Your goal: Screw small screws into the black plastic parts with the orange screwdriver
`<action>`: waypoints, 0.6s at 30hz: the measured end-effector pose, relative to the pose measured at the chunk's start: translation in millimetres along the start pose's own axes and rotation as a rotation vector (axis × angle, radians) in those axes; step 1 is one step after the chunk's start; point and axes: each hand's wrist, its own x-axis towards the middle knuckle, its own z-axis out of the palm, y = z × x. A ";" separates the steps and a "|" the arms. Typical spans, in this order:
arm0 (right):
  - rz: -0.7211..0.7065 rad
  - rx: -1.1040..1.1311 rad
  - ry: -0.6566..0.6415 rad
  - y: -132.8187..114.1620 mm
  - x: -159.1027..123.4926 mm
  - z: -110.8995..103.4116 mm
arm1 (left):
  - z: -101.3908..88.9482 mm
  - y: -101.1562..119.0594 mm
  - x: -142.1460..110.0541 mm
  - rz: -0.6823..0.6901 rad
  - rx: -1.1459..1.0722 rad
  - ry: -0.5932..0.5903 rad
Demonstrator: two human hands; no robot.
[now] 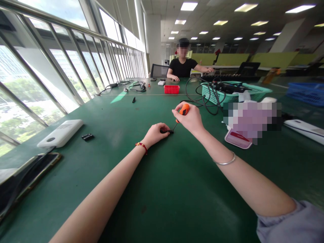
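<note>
- Left hand [155, 134]: fingers closed in a pinch on a small black part [167, 131], held low over the green table [152, 175]. Whether the part bears on the tabletop cannot be told.
- Right hand [192, 118]: fingers wrapped around the orange handle of a screwdriver [184, 109], above and to the right of the left grip.
- Screwdriver: tilted, shaft running down and leftward from the right grip to the right end of the black part. Exact seating of the tip too small to confirm.
- Left of the left grip: a black block [87, 137] lying on the table; beyond it, a white device [60, 134] with a dark round mark.
- Farther forward of both grips: a black piece [134, 100] to the left, and a red tray [171, 89] roughly straight ahead.
- Right of and beyond the right grip: a teal basket [212, 95] bearing black cables; nearer, a pink-edged object [238, 138], partly obscured by blurring.
- Across the table, beyond the red tray: a person [182, 67] in a black top, seated.
</note>
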 end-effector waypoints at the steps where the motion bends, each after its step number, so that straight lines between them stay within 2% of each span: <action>1: -0.011 0.014 0.005 0.8 0.4 0.6 | 0.0 0.3 -0.1 -0.003 0.000 -0.001; 7: -0.044 0.081 0.021 7.8 -0.2 4.1 | 0.1 2.4 -1.5 -0.004 0.013 0.008; 12: -0.007 0.012 0.125 10.4 -6.1 5.6 | 1.2 3.0 -1.4 0.006 0.057 0.032; 18: 0.016 0.094 0.088 7.4 -7.6 5.0 | 1.0 3.0 -1.5 0.002 0.113 0.064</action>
